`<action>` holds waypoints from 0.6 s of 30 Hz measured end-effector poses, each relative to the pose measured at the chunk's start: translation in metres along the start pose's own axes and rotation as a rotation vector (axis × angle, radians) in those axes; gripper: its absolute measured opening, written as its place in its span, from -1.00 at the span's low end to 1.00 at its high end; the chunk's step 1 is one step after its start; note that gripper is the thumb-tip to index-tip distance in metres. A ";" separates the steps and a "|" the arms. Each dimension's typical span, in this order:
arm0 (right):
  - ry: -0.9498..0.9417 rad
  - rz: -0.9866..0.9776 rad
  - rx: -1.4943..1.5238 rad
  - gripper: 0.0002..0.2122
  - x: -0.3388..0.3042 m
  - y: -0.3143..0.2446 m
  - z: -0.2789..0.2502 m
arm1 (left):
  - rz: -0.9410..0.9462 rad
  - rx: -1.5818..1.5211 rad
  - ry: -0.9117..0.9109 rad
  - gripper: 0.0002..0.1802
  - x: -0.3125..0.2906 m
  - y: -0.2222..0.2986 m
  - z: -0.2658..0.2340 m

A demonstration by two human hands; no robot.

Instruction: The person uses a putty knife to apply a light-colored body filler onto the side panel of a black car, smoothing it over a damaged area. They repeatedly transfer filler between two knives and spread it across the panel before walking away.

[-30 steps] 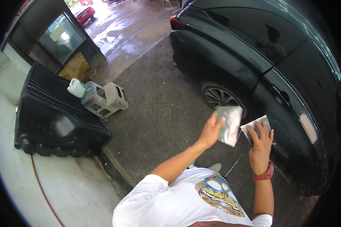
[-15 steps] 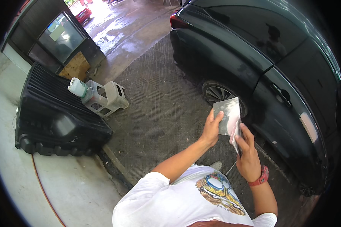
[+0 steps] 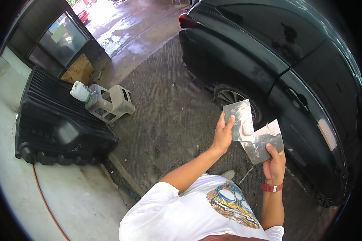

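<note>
My left hand (image 3: 223,134) grips a flat, square metal filler spreader (image 3: 232,112), thumb lying on its face. A smear of pale pink filler paste (image 3: 247,127) sits along that plate's right side. A second metal spreader (image 3: 256,149) is held by my right hand (image 3: 275,166), which wears a red wristwatch. Pink paste also coats the upper part of this plate. The plates meet or overlap near their inner corners; whether they touch I cannot tell. Beyond them stands a dark car (image 3: 249,60), with a pale pinkish patch (image 3: 328,133) on its door.
The car's rear wheel (image 3: 231,96) lies just past my hands. At left, a big black ribbed plastic liner (image 3: 64,124) leans by the wall. Grey plastic stools (image 3: 120,100) and a white jug (image 3: 80,91) stand near it. Dark textured flooring (image 3: 161,100) runs between.
My right hand has turned its spreader from edge-on to face-up and moved slightly right and down. The left spreader has shifted a little left and up, showing more paste.
</note>
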State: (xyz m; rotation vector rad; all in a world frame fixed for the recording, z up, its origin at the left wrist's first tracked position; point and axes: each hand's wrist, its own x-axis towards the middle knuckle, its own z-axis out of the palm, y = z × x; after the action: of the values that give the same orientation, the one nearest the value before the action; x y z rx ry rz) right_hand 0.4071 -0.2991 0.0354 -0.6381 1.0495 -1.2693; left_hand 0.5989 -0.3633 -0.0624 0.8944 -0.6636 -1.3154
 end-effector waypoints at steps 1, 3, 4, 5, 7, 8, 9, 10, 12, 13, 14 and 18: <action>-0.096 0.033 -0.152 -0.48 -0.003 0.004 -0.004 | 0.034 0.104 0.008 -0.58 0.000 -0.003 -0.001; -0.290 0.083 -0.445 -0.50 -0.006 0.014 -0.010 | 0.100 0.085 0.030 -0.57 -0.002 0.008 0.006; -0.390 0.150 -0.688 -0.50 -0.005 0.005 -0.013 | 0.105 -0.017 0.048 -0.57 -0.001 0.010 0.008; -0.260 0.086 -0.688 -0.51 0.000 0.003 -0.018 | 0.112 -0.124 0.072 -0.56 -0.002 0.012 0.010; 0.001 -0.036 -0.690 -0.53 0.014 0.002 -0.037 | -0.100 -0.268 -0.061 -0.55 -0.004 0.019 0.008; -0.097 -0.042 -0.321 -0.55 0.028 -0.001 -0.062 | -0.210 -0.270 -0.168 -0.53 -0.006 0.023 0.005; -0.044 -0.121 -0.200 -0.50 0.032 -0.009 -0.059 | -0.322 -0.265 -0.269 -0.52 -0.009 0.025 0.001; -0.124 -0.103 -0.096 -0.47 0.037 -0.013 -0.064 | -0.463 -0.240 -0.371 -0.47 -0.011 0.025 -0.003; -0.219 -0.079 -0.049 -0.40 0.033 -0.011 -0.057 | -0.531 -0.312 -0.498 -0.44 -0.019 0.025 -0.001; -0.209 -0.093 -0.076 -0.40 0.031 0.005 -0.057 | -0.566 -0.348 -0.563 -0.43 -0.022 0.025 0.000; -0.223 -0.019 -0.139 -0.43 0.028 0.013 -0.064 | -0.533 -0.401 -0.474 -0.42 -0.022 0.024 -0.001; -0.171 -0.115 -0.544 -0.56 0.029 0.008 -0.079 | -0.414 -0.374 -0.338 -0.41 -0.014 0.034 -0.001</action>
State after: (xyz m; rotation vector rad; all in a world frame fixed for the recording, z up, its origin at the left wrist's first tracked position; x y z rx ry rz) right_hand 0.3387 -0.3130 -0.0125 -1.2131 1.2347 -1.0012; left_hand 0.6151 -0.3484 -0.0333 0.5189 -0.4746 -1.9166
